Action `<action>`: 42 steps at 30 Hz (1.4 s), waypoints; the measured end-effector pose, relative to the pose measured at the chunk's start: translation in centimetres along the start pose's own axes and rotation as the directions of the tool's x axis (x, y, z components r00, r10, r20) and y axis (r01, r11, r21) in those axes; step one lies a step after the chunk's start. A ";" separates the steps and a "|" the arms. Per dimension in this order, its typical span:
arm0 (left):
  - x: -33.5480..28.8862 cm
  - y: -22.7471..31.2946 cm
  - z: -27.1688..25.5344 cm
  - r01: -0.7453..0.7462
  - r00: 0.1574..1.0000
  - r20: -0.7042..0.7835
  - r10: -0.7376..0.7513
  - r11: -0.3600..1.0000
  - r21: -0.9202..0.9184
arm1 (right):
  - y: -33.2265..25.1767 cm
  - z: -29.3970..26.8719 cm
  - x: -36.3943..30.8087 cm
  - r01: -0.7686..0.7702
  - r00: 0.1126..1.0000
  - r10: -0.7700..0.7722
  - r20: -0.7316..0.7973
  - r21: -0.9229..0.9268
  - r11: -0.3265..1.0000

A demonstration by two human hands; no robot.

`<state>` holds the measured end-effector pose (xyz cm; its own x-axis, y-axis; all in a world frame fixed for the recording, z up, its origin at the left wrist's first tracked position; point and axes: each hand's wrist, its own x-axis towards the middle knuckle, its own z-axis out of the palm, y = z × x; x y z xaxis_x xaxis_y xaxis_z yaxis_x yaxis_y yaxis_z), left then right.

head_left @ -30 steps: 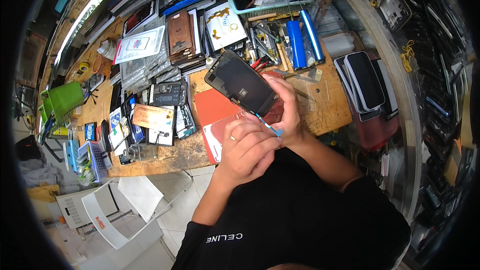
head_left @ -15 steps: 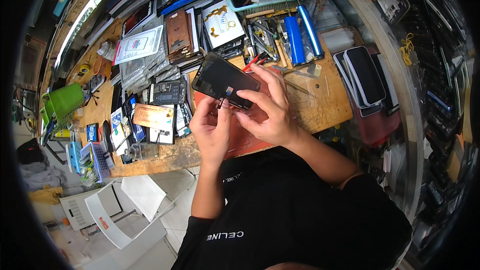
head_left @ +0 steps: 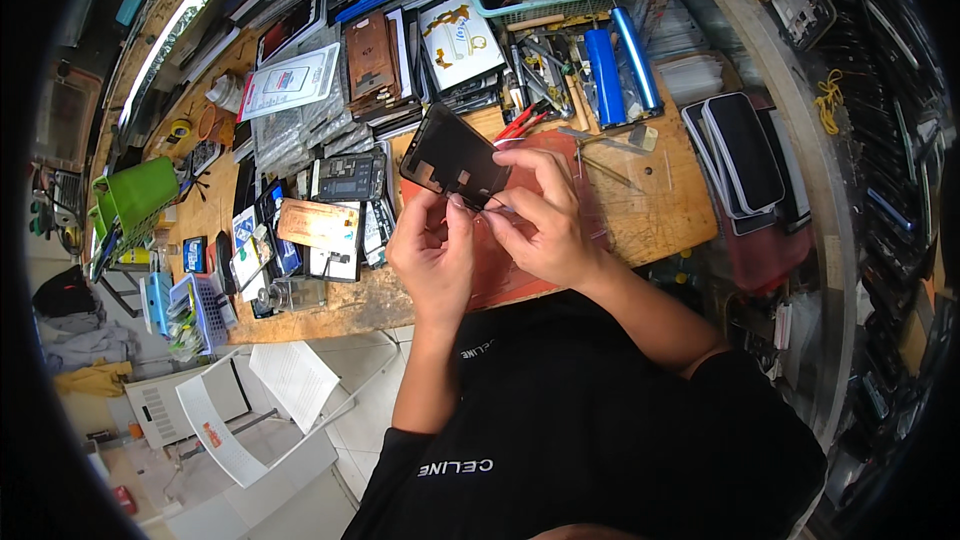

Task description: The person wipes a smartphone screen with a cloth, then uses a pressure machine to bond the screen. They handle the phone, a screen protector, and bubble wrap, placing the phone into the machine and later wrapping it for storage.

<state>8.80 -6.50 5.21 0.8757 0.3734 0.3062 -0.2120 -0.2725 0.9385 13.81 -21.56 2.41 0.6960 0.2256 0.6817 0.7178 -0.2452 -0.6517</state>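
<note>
A dark phone screen panel (head_left: 452,152), with small metallic patches along its lower part, is held tilted above a reddish mat (head_left: 505,275). My left hand (head_left: 436,250) is closed at the lower edge, thumb and fingertips pinching there. My right hand (head_left: 548,225) grips the panel's right end, index finger along the upper corner and thumb below. A thin dark piece seems to lie between the fingertips of both hands, too small to make out. Just beyond the panel rest red-handled pliers (head_left: 518,124).
Opened phones (head_left: 348,178) and a copper-coloured plate (head_left: 318,223) lie left of my hands. Behind are stacked screens, bubble wrap and a white box (head_left: 460,45). Two blue cylinders (head_left: 604,75) stand at the back right, near a teal basket (head_left: 550,8). White-framed phone panels (head_left: 742,155) lie right of the bench.
The panel has tipped up more steeply, and its upper right corner has come lower between my hands. My right fingers have drawn closer together near the lower edge. The whole view has shifted slightly.
</note>
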 end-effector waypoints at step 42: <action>1.9 -3.5 -1.3 0.351 0.926 0.136 -0.352 0.672 -0.652 | 2.2 -0.9 -0.7 -0.600 0.779 0.242 0.579 0.800 0.016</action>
<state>10.66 -3.69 2.75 0.9445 0.3213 -0.0685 -0.1179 0.5261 0.8422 14.85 -23.12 0.82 0.7270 0.6624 0.1806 -0.3899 0.6149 -0.6855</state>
